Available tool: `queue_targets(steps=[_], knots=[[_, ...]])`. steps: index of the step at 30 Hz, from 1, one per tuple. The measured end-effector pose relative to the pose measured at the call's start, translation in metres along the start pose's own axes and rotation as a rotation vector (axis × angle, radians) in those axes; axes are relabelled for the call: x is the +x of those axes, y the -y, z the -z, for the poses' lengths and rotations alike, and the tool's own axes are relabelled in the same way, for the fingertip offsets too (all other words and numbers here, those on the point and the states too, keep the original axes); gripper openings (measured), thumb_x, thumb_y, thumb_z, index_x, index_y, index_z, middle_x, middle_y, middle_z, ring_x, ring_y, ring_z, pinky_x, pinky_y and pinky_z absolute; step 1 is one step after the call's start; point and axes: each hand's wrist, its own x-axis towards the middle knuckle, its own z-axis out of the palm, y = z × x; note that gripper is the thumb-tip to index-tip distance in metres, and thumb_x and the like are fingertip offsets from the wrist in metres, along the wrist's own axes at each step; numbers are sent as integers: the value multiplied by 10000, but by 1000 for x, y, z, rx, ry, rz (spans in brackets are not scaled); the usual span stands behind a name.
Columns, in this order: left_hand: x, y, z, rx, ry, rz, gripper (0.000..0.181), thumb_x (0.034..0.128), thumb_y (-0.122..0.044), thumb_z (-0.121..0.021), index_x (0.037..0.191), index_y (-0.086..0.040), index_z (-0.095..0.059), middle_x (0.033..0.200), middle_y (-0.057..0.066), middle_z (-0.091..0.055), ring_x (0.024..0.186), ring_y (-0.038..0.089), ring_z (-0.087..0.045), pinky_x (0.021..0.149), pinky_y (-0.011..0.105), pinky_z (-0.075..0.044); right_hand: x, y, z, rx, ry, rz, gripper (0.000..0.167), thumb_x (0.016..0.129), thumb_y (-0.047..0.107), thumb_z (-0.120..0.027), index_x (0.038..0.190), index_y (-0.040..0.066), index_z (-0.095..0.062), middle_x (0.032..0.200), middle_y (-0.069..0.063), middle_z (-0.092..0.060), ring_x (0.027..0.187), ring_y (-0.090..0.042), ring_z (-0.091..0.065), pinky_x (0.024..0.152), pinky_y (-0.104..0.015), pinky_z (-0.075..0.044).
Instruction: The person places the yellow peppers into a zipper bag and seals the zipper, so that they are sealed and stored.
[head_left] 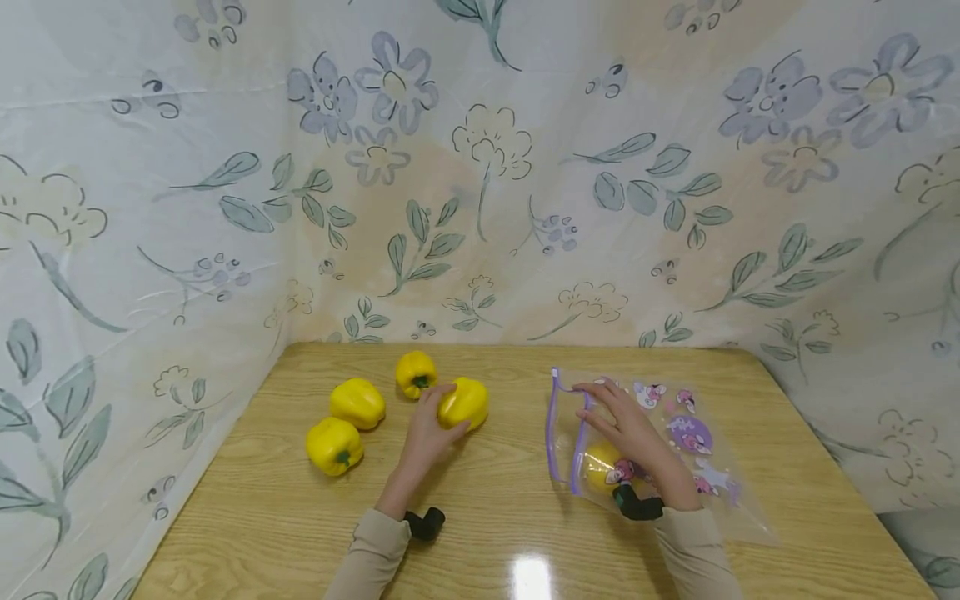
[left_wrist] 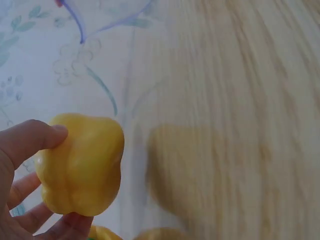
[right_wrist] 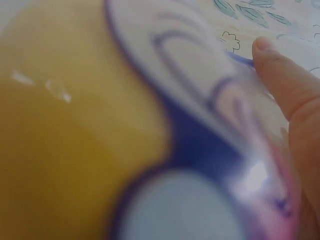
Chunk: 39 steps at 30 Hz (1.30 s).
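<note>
Gripping a yellow bell pepper (head_left: pixel 467 403) above the wooden table (head_left: pixel 495 492) with our curved left hand (head_left: pixel 429 423), we hold our right hand (head_left: pixel 628 427), fingers parted, at the mouth of a printed zip bag (head_left: pixel 688 432).

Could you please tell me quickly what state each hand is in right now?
Left hand: closed, holding a yellow bell pepper.
Right hand: open, spread at the mouth of the clear printed bag.
</note>
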Motion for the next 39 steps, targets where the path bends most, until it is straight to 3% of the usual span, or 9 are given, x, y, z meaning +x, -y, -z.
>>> queue_targets(steps=[4,9,16,20,29,39], knots=[[-1,-6,-1,-29,37,-51,578,749,-118,-771,1265,-56,-517,1298,122,-508,1234,290,-448,1042,444,-369,2,1,0,3,1,0,401,916,274,-583,1296,167,-514,1269,-108,-536,1262,-405,-384,959,-664,-314],[-7,-9,-5,-39,105,-72,598,752,-135,-772,1277,-47,-501,1312,125,-501,1213,282,-467,991,431,-424,0,3,-4,13,0,10,399,911,247,-593,1296,184,-513,1239,-83,-524,1160,-359,-479,918,-618,-390],[-16,-16,-12,-44,198,-93,593,767,-161,-762,1291,-88,-493,1324,82,-500,1222,239,-468,973,399,-444,-7,3,-8,22,12,-6,401,917,263,-581,1302,177,-508,1329,-131,-496,1292,-450,-323,937,-709,-285],[-19,-23,-17,-63,253,-141,592,775,-173,-756,1295,-74,-489,1314,78,-508,1213,232,-476,970,392,-447,-8,1,-9,5,-8,16,397,907,234,-598,1288,152,-521,1284,-100,-521,1225,-394,-419,919,-664,-352],[-16,-37,-31,-79,327,-219,585,782,-162,-750,1297,-62,-490,1294,74,-517,1172,225,-499,945,338,-464,-8,2,-5,14,-13,23,386,908,218,-598,1281,152,-524,1278,-107,-535,1280,-443,-344,924,-713,-299],[-7,-45,-46,-100,371,-227,587,778,-170,-754,1294,-85,-489,1288,53,-520,1168,201,-500,948,300,-460,-2,3,1,24,12,-32,386,917,273,-582,1292,209,-516,1352,-119,-476,1327,-467,-248,950,-730,-234]])
